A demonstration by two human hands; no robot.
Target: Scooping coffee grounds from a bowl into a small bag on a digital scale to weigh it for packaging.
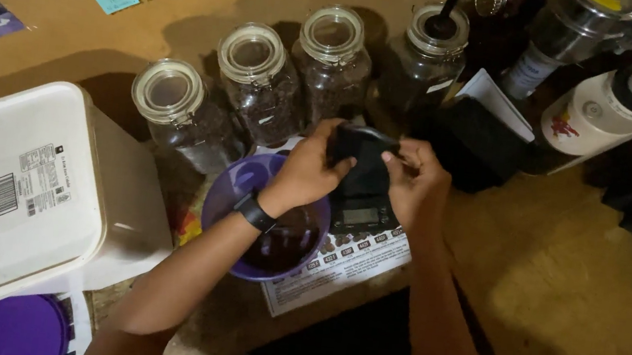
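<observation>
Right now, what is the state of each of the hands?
Left hand: closed, holding the small black pouch.
Right hand: closed, pinching the same pouch.

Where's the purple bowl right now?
The purple bowl sits centre in the head view, under the left hand's wrist, left of the digital scale.

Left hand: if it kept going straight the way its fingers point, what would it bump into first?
The left hand already grips the black pouch with the right hand. Pointing up and right, it would probably reach the dark-filled glass jar behind; depth is unclear.
</observation>
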